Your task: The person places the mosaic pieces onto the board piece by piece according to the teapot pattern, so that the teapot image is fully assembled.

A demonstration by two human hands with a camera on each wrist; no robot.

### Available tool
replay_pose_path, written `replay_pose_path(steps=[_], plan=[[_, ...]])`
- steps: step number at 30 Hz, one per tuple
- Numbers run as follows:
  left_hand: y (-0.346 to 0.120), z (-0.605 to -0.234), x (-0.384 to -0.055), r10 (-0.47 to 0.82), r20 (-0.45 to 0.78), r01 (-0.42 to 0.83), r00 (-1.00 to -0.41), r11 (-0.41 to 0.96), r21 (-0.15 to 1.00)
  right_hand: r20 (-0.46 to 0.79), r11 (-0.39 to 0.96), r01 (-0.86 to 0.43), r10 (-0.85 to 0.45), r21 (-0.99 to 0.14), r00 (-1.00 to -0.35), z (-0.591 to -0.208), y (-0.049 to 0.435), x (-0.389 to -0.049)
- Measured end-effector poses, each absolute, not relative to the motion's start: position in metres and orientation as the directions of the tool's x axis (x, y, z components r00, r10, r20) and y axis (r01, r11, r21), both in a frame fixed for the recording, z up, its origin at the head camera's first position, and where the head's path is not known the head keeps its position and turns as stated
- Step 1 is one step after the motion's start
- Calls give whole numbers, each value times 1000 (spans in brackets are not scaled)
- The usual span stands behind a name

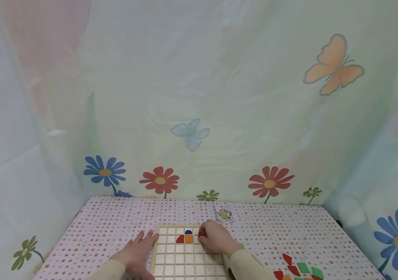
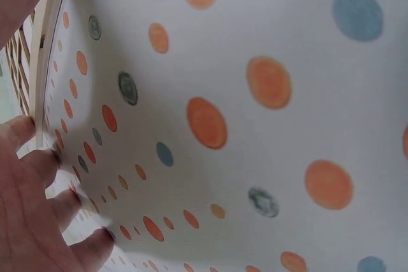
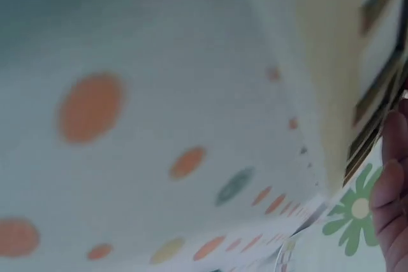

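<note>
A wooden grid board [image 1: 184, 258] with square cells lies on the table. Near its far edge sit a blue semicircle [image 1: 188, 232], an orange square [image 1: 188, 238] below it, and a red quarter-round piece [image 1: 180, 239] left of the square. My right hand [image 1: 216, 236] pinches another red piece [image 1: 200, 234] over the board's far right cells; the fingers partly hide its shape. At the board's left side, my left hand [image 1: 136, 251] has its fingers spread, with fingertips at the frame. In the left wrist view, these fingers [image 2: 48, 205] extend along the board's outer edge.
Several loose red, green and orange pieces [image 1: 303, 267] lie to the right of the board. A small printed card [image 1: 224, 214] rests beyond the board. The dotted tablecloth [image 1: 121, 217] meets a hanging flowered curtain [image 1: 220, 155] behind.
</note>
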State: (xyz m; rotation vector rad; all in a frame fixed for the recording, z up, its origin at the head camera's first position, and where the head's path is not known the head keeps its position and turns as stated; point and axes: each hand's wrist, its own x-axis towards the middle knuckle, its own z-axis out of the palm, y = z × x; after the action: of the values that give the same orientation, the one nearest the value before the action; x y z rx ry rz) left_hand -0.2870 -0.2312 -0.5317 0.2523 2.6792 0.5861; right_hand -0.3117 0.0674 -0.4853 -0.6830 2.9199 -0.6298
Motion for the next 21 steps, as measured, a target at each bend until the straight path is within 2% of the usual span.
replay_pose_path(steps=[12,21], plan=[[-230,-530,-289,253,-338,86,-907,895,438,-20,784,-452,-507,-426,-862,-477,61,-312],[-231,-531,-287,262,-321,101,-910,892,440,-20,785,-489,-536,-380,-844,-472,68,-313]])
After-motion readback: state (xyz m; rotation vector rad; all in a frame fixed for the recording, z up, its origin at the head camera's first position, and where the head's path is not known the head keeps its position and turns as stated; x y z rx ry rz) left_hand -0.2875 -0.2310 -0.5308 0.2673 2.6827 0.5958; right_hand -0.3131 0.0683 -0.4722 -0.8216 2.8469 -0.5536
